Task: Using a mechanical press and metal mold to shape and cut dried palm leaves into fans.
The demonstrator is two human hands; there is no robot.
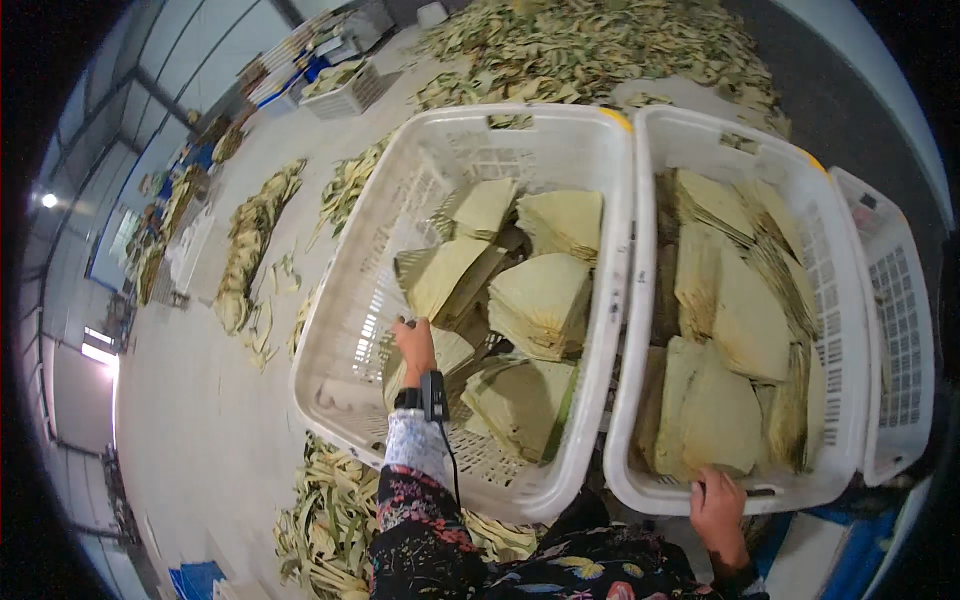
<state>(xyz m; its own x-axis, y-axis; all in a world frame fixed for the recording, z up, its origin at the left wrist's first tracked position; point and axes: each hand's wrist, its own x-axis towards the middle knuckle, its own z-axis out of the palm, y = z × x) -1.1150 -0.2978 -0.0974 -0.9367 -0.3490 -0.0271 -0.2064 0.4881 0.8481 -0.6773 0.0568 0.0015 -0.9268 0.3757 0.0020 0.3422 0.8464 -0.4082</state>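
Observation:
My left hand (415,345) reaches into the left white plastic basket (350,330) and rests on a folded stack of pale green leaves (440,355). More fan-shaped leaf stacks (545,300) lie loose in that basket. My right hand (718,505) grips the near rim of the right white basket (845,330), which is packed with upright leaf stacks (730,320). A black device is strapped to my left wrist (432,395).
A third white basket (905,340) stands at the far right. Loose leaves lie in a big heap (600,45) beyond the baskets, in rows (250,245) on the concrete floor at left, and in a pile (325,520) by my left elbow. Another crate (345,88) stands far back.

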